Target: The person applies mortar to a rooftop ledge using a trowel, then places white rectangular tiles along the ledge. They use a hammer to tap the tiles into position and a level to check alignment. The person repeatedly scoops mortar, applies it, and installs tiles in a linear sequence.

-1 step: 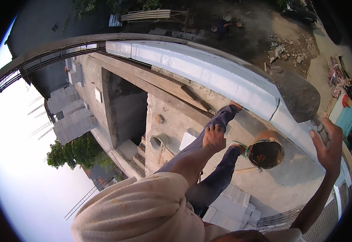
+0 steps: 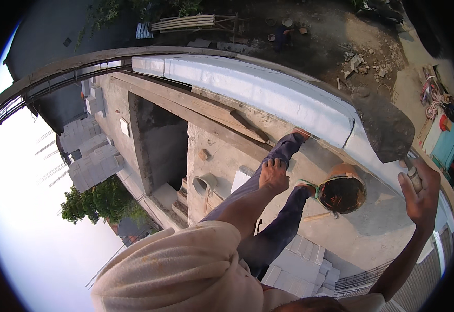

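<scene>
My right hand (image 2: 422,195) is closed round the handle of a trowel (image 2: 384,127). Its broad, mortar-grey blade reaches out over the right part of a row of white blocks (image 2: 268,96); I cannot tell whether it touches them. On my bent knee lies my left hand (image 2: 274,176), its fingers spread over the dark trouser leg and holding nothing. Between my feet and the block row stands a bucket (image 2: 347,170) with an orange-brown side and dark stuff smeared inside. A dark joint line crosses the blocks near the trowel.
Wooden planks (image 2: 216,109) lie along the inner side of the blocks, beside a deep opening (image 2: 159,140). A grey pail (image 2: 206,183) and stacked pale blocks (image 2: 297,262) stand on the concrete floor. Beyond the wall is a drop to ground with rubble (image 2: 362,65).
My right hand and the trowel have shifted slightly, with the blade turned a little. My left hand stays on the knee.
</scene>
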`<state>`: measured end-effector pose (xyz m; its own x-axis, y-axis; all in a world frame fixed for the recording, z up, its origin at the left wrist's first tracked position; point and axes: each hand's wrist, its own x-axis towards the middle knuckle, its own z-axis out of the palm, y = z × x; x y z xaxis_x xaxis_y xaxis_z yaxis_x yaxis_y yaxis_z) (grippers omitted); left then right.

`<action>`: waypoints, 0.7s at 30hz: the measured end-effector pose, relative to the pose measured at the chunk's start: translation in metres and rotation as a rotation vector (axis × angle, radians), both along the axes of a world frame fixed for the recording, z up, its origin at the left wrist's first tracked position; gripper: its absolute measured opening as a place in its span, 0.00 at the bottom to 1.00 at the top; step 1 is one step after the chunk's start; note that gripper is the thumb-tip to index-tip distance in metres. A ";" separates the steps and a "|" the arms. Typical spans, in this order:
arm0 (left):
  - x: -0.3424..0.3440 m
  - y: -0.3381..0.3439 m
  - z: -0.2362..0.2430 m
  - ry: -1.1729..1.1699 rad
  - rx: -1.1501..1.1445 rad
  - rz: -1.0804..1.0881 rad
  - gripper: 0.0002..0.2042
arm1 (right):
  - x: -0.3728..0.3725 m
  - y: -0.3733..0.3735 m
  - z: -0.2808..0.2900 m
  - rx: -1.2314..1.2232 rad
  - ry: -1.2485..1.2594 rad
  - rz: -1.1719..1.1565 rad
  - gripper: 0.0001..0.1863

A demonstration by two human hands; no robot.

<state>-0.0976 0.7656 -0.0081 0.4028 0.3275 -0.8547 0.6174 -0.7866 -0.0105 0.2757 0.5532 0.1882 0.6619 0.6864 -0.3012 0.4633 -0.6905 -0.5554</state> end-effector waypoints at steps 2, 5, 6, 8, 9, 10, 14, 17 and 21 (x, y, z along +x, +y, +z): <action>-0.003 -0.014 -0.002 0.020 0.031 -0.031 0.29 | -0.040 -0.047 0.001 0.135 0.148 -0.085 0.19; -0.022 -0.042 -0.005 -0.020 0.108 -0.035 0.27 | -0.106 -0.106 0.003 0.162 0.379 -0.187 0.17; -0.012 -0.040 -0.015 -0.038 0.093 -0.131 0.27 | -0.146 -0.132 -0.008 0.137 0.483 -0.362 0.16; -0.011 -0.054 -0.013 0.002 0.100 -0.186 0.27 | -0.218 -0.164 -0.041 0.245 0.578 -0.612 0.17; -0.017 -0.061 -0.016 -0.024 0.129 -0.219 0.27 | -0.259 -0.179 -0.064 0.268 0.608 -0.735 0.18; -0.024 -0.068 -0.018 -0.050 0.159 -0.255 0.27 | -0.301 -0.193 -0.086 0.300 0.637 -0.863 0.18; -0.024 -0.090 -0.013 -0.015 0.206 -0.376 0.28 | -0.430 -0.211 -0.163 0.296 0.545 -1.167 0.20; -0.029 -0.098 -0.014 0.022 0.239 -0.479 0.30 | -0.478 -0.209 -0.218 0.302 0.349 -1.244 0.20; -0.039 -0.106 -0.016 0.014 0.262 -0.588 0.30 | -0.506 -0.238 -0.328 0.011 0.071 -1.201 0.22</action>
<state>-0.1361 0.6593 -0.0241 0.5678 0.2545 -0.7828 0.0827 -0.9638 -0.2534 -0.2303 0.3152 -0.1395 0.8628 -0.3540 -0.3608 -0.5041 -0.6557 -0.5622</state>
